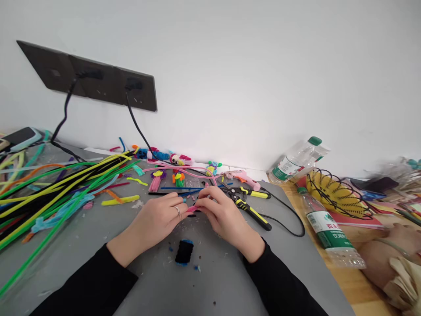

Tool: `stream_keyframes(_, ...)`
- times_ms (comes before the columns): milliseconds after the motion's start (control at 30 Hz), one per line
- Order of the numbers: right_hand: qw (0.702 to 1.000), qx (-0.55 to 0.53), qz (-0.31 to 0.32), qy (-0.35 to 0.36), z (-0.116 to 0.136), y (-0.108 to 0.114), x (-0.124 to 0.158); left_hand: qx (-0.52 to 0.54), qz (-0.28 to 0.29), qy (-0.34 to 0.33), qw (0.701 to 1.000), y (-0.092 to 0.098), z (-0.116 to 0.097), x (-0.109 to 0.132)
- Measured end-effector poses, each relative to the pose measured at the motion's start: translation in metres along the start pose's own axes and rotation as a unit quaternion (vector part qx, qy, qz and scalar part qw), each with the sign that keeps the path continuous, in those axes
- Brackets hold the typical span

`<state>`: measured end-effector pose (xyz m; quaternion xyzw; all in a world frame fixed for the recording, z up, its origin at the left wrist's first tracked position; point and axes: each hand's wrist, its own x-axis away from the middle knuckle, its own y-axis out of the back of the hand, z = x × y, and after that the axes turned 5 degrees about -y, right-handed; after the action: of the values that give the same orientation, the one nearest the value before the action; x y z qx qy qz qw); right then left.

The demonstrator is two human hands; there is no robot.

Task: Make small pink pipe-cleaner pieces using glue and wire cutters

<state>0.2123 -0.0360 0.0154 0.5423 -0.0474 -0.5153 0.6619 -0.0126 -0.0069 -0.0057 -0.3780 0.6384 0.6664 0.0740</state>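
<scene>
Both hands meet over the grey mat (pixel 154 281), pinching a short pink fuzzy piece (pixel 191 209), likely pipe cleaner, between their fingertips. My left hand (pixel 158 221), with a ring on one finger, is closed on its left end. On the other end, my right hand (pixel 226 215) has its fingers bent and pressed together. Part of the pink piece is hidden by the fingers. Nearer to me lies a small black fuzzy block (pixel 184 252) with blue edges. Just beyond the right hand are wire strippers (pixel 251 213) with yellow-and-black handles.
A heap of coloured pipe cleaners (pixel 66 193) spreads on the left. Small fuzzy figures (pixel 179 177) and a pink glue gun (pixel 246 179) lie near the wall. On the right are water bottles (pixel 329 228), a yellow basket (pixel 335 195) and another person's arm (pixel 384 254).
</scene>
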Motion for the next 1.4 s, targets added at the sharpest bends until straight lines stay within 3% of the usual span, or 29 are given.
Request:
stream_keyframes(667, 1.000, 0.000, -0.001, 0.006, -0.002, -0.001, 0.000, -0.015, -0.016, -0.039, 0.999, 0.002, -0.003, -0.005)
stream_keyframes(1167, 1.000, 0.004, -0.001, 0.000, -0.003, -0.003, 0.001, 0.006, 0.008, 0.029, 1.000, -0.006, 0.002, 0.005)
stream_keyframes(1400, 1.000, -0.001, -0.005, 0.000, -0.002, -0.003, 0.000, -0.002, -0.009, 0.024, 1.000, -0.003, 0.000, 0.002)
